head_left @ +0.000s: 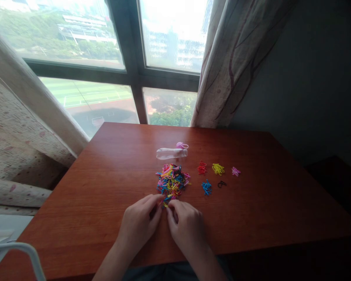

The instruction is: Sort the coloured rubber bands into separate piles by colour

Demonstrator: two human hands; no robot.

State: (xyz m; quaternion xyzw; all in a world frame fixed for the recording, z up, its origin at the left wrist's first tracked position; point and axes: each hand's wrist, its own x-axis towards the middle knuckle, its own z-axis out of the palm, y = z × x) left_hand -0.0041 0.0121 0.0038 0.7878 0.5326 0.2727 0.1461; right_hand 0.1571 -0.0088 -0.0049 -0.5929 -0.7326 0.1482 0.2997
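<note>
A mixed pile of small coloured rubber bands (172, 179) lies on the wooden table. At its near edge my left hand (142, 218) has thumb and forefinger pinched together, with a bit of a reddish band showing at the tips. Close beside it, my right hand (187, 222) pinches a yellow rubber band (165, 204). The fingertips of both hands almost meet, and partly hide what they hold. To the right lie small sorted heaps: red bands (202, 168), yellow bands (218, 169), pink bands (236, 171), blue bands (206, 187) and a few black bands (221, 184).
Behind the pile a clear plastic bottle (171, 153) lies on its side, with a pink looped cap (181, 146) by its mouth. The table (105, 203) reaches back to a window (134, 74) flanked by curtains. A white curved rail (26, 249) stands at lower left.
</note>
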